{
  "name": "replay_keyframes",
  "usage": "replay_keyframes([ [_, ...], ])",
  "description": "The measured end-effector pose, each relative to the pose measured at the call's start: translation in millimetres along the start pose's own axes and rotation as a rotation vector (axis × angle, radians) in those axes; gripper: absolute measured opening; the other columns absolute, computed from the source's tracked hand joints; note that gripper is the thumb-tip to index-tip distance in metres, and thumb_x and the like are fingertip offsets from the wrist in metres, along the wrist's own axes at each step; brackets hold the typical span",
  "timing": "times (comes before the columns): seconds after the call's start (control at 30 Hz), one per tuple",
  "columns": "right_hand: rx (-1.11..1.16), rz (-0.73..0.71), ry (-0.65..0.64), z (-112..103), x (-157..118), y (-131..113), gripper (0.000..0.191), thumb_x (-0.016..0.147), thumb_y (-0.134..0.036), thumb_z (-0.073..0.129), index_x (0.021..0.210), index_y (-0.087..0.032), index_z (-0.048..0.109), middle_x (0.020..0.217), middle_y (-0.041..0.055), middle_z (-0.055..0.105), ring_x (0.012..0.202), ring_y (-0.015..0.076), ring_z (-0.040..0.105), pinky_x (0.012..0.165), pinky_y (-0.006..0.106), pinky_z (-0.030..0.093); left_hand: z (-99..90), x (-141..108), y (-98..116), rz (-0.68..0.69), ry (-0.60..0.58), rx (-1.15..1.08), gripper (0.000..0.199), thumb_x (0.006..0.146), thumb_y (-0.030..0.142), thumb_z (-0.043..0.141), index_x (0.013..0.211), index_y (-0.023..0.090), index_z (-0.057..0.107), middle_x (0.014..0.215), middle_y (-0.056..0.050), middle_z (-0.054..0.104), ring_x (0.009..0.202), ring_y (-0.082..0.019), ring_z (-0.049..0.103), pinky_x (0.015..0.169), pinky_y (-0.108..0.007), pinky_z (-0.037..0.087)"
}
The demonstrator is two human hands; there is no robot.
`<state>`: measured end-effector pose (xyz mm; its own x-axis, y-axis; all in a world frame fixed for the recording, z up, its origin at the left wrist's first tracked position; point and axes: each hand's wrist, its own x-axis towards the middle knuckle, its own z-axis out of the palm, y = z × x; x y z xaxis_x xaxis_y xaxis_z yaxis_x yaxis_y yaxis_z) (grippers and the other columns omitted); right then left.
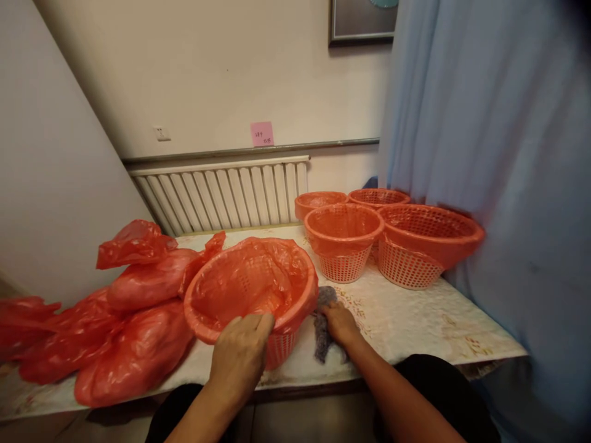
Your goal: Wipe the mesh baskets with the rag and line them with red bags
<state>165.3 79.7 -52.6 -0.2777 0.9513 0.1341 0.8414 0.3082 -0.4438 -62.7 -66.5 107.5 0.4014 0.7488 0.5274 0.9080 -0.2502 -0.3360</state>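
Note:
A basket (281, 347) lined with a red plastic bag (258, 277) tilts near the front edge of the table. My left hand (242, 351) is closed over its near rim, fingers curled inside the lining. To the right of the basket, my right hand (340, 323) is closed on a crumpled grey cloth (323, 329) lying on the tabletop. The fingertips of that hand are partly hidden by the cloth.
Full red plastic bags (138, 344) are piled on the left of the table (410, 326). Several lined baskets (344, 261) stand at the back right, beside a blue curtain (517, 184). A white radiator (226, 194) is behind the table.

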Motion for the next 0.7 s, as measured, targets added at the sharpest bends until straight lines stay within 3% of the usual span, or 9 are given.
replay_keyframes([
  [0.13, -0.166, 0.161, 0.084, -26.4, -6.9, 44.0, 0.039, 0.083, -0.006, 0.036, 0.102, -0.015, 0.070, 0.106, 0.0156, 0.064, 0.101, 0.0296, 0.056, 0.080, 0.036, 0.041, 2.5, 12.1, 1.1, 0.031, 0.044, -0.015, 0.024, 0.088, 0.005, 0.045, 0.073, 0.021, 0.056, 0.060, -0.001, 0.055, 0.057, -0.021, 0.049, 0.059, -0.033, 0.028],
  [0.23, -0.238, 0.252, 0.133, -41.1, -16.2, 62.2, 0.043, 0.084, -0.005, 0.034, 0.106, -0.015, 0.069, 0.105, 0.0163, 0.065, 0.098, 0.0298, 0.057, 0.076, 0.035, 0.041, 5.3, 21.0, 0.5, 0.051, 0.074, -0.047, 0.026, 0.088, 0.005, 0.044, 0.072, 0.021, 0.056, 0.060, -0.001, 0.055, 0.057, -0.021, 0.048, 0.059, -0.034, 0.028],
  [0.37, -0.268, 0.271, 0.153, -47.4, -23.2, 61.6, 0.041, 0.081, -0.006, 0.041, 0.109, -0.019, 0.068, 0.105, 0.0114, 0.067, 0.097, 0.0262, 0.058, 0.077, 0.031, 0.041, 12.9, 29.1, 2.2, 0.059, 0.108, -0.130, 0.026, 0.089, 0.005, 0.044, 0.072, 0.019, 0.056, 0.062, -0.002, 0.057, 0.058, -0.020, 0.047, 0.060, -0.033, 0.029],
  [0.5, -0.259, 0.238, 0.187, -54.2, -21.3, 56.5, 0.051, 0.078, -0.008, 0.045, 0.125, -0.021, 0.059, 0.123, 0.0089, 0.062, 0.103, 0.0242, 0.057, 0.084, 0.032, 0.042, 16.8, 35.9, 7.2, 0.128, 0.034, -0.210, 0.024, 0.090, 0.006, 0.045, 0.075, 0.019, 0.057, 0.067, -0.001, 0.060, 0.062, -0.020, 0.050, 0.062, -0.034, 0.032],
  [0.57, -0.192, 0.205, 0.326, -63.1, -19.3, 56.5, 0.053, 0.078, -0.010, 0.045, 0.130, -0.016, 0.054, 0.129, 0.0120, 0.058, 0.111, 0.0250, 0.055, 0.091, 0.034, 0.043, 15.9, 39.2, 8.3, 0.124, -0.028, -0.237, 0.021, 0.091, 0.008, 0.046, 0.077, 0.019, 0.057, 0.070, -0.002, 0.062, 0.066, -0.021, 0.052, 0.064, -0.034, 0.035],
  [0.7, 0.045, 0.093, 0.826, -89.3, -21.1, 42.7, 0.041, 0.084, -0.017, 0.043, 0.122, -0.011, 0.056, 0.112, 0.0144, 0.064, 0.104, 0.0246, 0.060, 0.091, 0.040, 0.047, 11.3, 39.2, 6.3, 0.113, -0.052, -0.345, 0.013, 0.090, 0.011, 0.049, 0.088, 0.017, 0.060, 0.083, -0.005, 0.066, 0.082, -0.023, 0.058, 0.079, -0.039, 0.043],
])
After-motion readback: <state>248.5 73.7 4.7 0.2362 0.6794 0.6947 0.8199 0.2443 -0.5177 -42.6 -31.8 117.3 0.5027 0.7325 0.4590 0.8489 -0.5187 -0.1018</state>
